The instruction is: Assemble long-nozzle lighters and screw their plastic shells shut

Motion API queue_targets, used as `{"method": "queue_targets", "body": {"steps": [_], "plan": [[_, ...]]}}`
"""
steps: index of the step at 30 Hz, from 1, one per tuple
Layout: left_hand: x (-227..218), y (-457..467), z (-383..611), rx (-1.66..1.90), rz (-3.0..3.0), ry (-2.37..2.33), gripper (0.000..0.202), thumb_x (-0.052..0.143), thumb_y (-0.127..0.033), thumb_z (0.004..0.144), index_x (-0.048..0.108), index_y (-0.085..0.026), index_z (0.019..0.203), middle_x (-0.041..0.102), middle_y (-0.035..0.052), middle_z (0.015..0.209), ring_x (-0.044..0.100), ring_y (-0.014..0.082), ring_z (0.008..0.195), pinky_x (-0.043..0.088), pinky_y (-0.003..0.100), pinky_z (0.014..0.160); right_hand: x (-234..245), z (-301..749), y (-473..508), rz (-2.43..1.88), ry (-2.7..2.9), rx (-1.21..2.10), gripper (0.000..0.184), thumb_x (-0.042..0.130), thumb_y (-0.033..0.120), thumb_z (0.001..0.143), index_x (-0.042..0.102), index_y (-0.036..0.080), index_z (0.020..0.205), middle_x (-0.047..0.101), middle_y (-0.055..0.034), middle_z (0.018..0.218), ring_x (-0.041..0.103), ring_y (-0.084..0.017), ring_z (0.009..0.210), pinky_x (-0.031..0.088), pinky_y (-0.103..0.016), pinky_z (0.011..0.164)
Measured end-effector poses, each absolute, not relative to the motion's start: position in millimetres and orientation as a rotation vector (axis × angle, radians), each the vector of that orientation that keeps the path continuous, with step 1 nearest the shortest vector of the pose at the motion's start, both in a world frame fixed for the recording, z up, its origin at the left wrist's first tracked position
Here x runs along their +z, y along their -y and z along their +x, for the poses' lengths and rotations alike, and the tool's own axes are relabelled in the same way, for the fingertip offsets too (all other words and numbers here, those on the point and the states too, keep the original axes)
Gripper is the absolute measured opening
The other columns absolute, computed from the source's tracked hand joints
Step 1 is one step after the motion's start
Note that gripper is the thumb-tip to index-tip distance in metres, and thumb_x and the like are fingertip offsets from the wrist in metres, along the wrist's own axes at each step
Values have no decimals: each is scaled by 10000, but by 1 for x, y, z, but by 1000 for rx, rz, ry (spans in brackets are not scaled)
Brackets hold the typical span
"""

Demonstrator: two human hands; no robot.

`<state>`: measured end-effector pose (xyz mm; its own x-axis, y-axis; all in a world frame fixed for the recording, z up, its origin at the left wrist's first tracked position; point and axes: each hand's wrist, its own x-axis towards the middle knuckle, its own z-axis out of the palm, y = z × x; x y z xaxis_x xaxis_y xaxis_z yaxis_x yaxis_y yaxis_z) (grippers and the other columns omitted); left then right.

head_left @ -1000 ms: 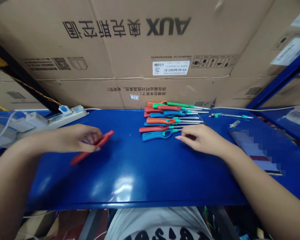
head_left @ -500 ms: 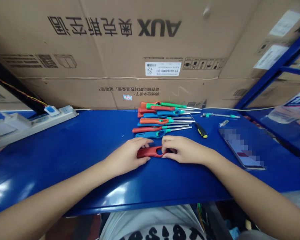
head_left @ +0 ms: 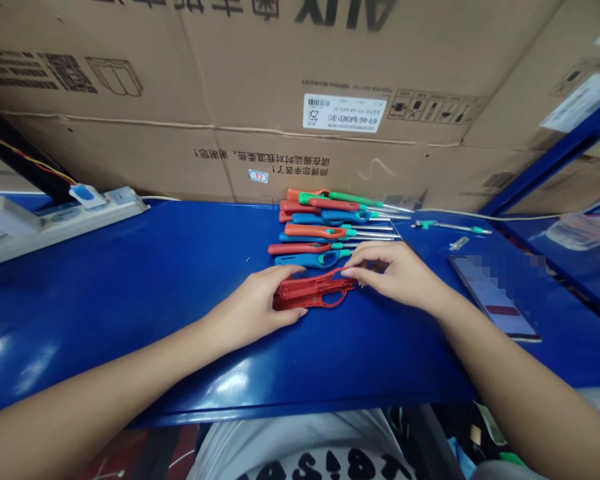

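A red lighter casing point(head_left: 313, 288) is parted lengthwise, its hollow inside and trigger loop showing just above the blue tabletop. My left hand point(head_left: 253, 303) curls round the casing's left end, thumb below and fingers above. Between thumb and fingers, my right hand point(head_left: 393, 270) pinches the right tip of the upper half. Just beyond the hands lies a row of long-nosed lighters, among them a blue lighter point(head_left: 305, 259) closest to me and an orange lighter point(head_left: 313, 231). A bare lighter insert point(head_left: 450, 227) with a metal tube rests to the right.
A large cardboard carton point(head_left: 230, 93) walls off the back. At left sits a white power strip point(head_left: 113, 208) with plugs. On the right are a phone point(head_left: 493, 300) and a small clear piece point(head_left: 459, 243). A blue shelf post point(head_left: 545, 167) slants up behind them.
The red casing, closed before, now gapes into two halves. My right hand has moved right and up with the upper half's tip. The view has tilted down, and my right hand hides the screwdriver's handle.
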<state>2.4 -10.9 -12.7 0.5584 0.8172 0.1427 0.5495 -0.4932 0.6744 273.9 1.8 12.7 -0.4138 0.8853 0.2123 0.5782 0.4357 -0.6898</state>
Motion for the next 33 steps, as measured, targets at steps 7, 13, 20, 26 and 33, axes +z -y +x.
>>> {"method": "queue_targets", "body": {"steps": [7,13,20,26,33], "plan": [[-21,8,5,707,2248,-1077,408,771,-243,815,633,-189,1195,708,42,1004,676,197,894,552,347,827,25,284,3,-1239,2335,932,242,631,345,894,657,173,725,608,-11,661,532,-125,592,412,-250,550],[-25,3,3,790,2343,-1070,495,797,-330,826,617,-189,1265,689,65,1100,659,202,956,555,364,880,18,271,11,-1256,2685,790,336,660,354,897,537,169,645,573,8,657,469,-93,569,333,-227,539],[2,28,4,568,2615,-959,345,631,-478,944,667,-235,1186,675,59,1206,596,257,1123,503,432,967,45,320,-15,-1573,2503,254,218,490,275,976,691,194,1000,714,-36,852,599,-149,694,446,-273,690],[5,37,4,275,2697,-985,166,655,-326,927,699,-203,1029,698,64,1109,613,291,1065,513,473,908,47,433,-71,-2161,2191,-147,268,599,62,826,680,174,1055,685,-139,1093,637,-273,1034,515,-399,917],[5,32,-2,260,2572,-1086,145,623,-262,908,680,-185,1017,674,96,1139,654,282,1021,553,407,840,10,491,-86,-2199,2118,-254,215,650,365,912,655,178,807,674,-69,861,613,-175,730,511,-326,656]]}}
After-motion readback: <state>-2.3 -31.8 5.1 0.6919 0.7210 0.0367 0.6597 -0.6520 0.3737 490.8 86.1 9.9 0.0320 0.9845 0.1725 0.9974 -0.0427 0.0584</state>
